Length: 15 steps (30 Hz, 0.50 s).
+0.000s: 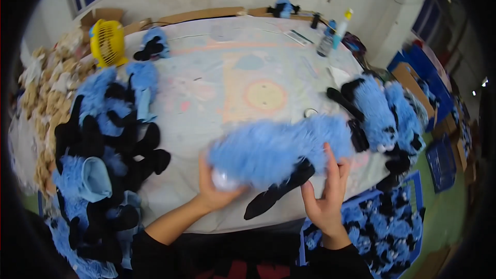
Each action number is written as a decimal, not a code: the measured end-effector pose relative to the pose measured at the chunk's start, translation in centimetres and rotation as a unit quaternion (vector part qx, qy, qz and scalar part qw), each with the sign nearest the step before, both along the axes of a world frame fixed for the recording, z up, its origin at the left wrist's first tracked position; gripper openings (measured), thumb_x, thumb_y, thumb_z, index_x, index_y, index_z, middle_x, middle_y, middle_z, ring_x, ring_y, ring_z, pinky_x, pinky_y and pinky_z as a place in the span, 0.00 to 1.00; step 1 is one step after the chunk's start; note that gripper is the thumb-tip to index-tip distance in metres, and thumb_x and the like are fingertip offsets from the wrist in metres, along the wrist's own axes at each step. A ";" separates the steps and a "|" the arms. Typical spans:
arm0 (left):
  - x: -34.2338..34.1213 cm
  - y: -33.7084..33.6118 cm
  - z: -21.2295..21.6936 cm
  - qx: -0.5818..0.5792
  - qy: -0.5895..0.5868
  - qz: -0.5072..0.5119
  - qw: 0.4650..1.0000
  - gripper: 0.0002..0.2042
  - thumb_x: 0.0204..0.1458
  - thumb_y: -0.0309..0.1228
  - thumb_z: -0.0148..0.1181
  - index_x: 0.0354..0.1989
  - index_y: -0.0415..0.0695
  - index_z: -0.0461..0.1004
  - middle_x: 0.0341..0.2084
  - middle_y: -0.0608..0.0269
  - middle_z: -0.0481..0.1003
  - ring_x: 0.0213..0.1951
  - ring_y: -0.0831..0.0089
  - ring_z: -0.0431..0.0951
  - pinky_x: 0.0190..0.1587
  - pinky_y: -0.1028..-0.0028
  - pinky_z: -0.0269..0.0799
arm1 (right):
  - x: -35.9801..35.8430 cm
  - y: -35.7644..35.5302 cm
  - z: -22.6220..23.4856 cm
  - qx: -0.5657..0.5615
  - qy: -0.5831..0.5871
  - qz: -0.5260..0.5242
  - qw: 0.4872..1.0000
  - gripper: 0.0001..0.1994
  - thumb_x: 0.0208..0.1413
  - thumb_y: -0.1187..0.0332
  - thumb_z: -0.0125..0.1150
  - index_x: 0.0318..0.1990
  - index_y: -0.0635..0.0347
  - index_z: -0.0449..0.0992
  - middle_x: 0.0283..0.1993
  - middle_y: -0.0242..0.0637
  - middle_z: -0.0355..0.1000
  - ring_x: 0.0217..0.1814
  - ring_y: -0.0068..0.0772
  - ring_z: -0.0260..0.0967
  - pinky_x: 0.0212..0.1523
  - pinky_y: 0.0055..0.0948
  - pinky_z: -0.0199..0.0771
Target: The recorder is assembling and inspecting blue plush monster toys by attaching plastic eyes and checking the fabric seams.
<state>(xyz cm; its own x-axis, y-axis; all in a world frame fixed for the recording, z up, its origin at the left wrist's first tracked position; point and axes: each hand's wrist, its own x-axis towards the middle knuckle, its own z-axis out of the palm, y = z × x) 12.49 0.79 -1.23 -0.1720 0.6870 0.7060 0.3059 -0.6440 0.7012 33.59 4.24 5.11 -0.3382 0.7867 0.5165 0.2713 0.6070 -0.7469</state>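
Note:
A fluffy blue plush toy (253,150), blurred by motion, lies across my two hands near the table's front edge. Its left end, where a shiny white ball shows, is gripped by my left hand (216,185), with the fingers partly hidden under the fur. One black limb (276,191) hangs down from the toy toward me. My right hand (328,196) touches the toy's right part beside that limb, its fingers stretched out on the fur and the thumb apart from them.
Blue and black plush pieces (98,175) are heaped along the left edge; more blue toys (374,111) lie at the right. Below right stands a blue crate (417,196) full of them. A yellow fan (107,43) and spray bottles (341,28) stand on the patterned tabletop (201,82).

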 end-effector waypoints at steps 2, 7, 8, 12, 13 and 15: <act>-1.4 -0.6 1.2 0.026 -0.110 0.014 0.993 0.28 0.49 0.33 0.56 0.58 0.39 0.53 0.54 0.54 0.60 0.50 0.62 0.66 0.50 0.69 0.63 | -0.4 1.5 0.3 0.078 -0.181 -0.046 0.979 0.31 0.45 0.68 0.55 0.60 0.63 0.56 0.61 0.50 0.53 0.64 0.53 0.46 0.62 0.43 0.48; -3.4 -1.5 3.0 -0.103 -0.393 -0.098 0.909 0.21 0.54 0.36 0.49 0.53 0.38 0.59 0.46 0.58 0.66 0.44 0.71 0.68 0.46 0.75 0.64 | -2.8 4.4 1.8 0.189 -0.194 0.058 0.961 0.24 0.40 0.70 0.56 0.50 0.63 0.65 0.53 0.46 0.60 0.52 0.47 0.58 0.60 0.43 0.50; -3.5 -1.6 3.4 -0.140 -0.431 -0.116 0.884 0.20 0.54 0.37 0.48 0.52 0.38 0.60 0.44 0.59 0.67 0.43 0.72 0.68 0.45 0.76 0.64 | -3.5 4.3 2.1 0.129 -0.188 0.096 0.969 0.21 0.40 0.70 0.56 0.46 0.63 0.68 0.48 0.44 0.64 0.45 0.43 0.63 0.60 0.42 0.51; -4.5 -1.7 4.2 -0.251 -0.538 -0.167 0.787 0.19 0.57 0.39 0.42 0.49 0.38 0.63 0.39 0.61 0.69 0.38 0.76 0.69 0.41 0.79 0.64 | -2.2 5.1 2.0 -0.061 -0.323 0.288 0.900 0.15 0.42 0.69 0.55 0.40 0.63 0.70 0.33 0.44 0.70 0.27 0.43 0.65 0.44 0.36 0.64; -5.0 -1.6 4.3 -0.261 -0.476 -0.140 0.828 0.19 0.56 0.39 0.43 0.49 0.38 0.64 0.39 0.61 0.69 0.38 0.74 0.69 0.42 0.78 0.65 | -1.6 4.3 3.0 -0.135 -0.381 0.308 0.861 0.14 0.43 0.69 0.55 0.39 0.63 0.70 0.28 0.44 0.70 0.24 0.44 0.64 0.37 0.36 0.67; -6.1 -1.4 4.3 -0.280 -0.347 -0.086 0.891 0.19 0.55 0.39 0.45 0.49 0.38 0.65 0.37 0.59 0.69 0.37 0.72 0.69 0.42 0.77 0.65 | -0.6 3.5 4.3 -0.181 -0.411 0.335 0.829 0.12 0.44 0.67 0.54 0.37 0.64 0.70 0.28 0.46 0.69 0.24 0.46 0.63 0.32 0.37 0.65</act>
<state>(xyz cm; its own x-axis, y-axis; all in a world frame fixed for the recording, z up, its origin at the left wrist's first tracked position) 6.35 -0.58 3.03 -0.2924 0.9563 0.0100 -0.3948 -0.1302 0.9095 32.97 7.75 9.37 -0.8820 0.3343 -0.3321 0.4710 0.6039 -0.6430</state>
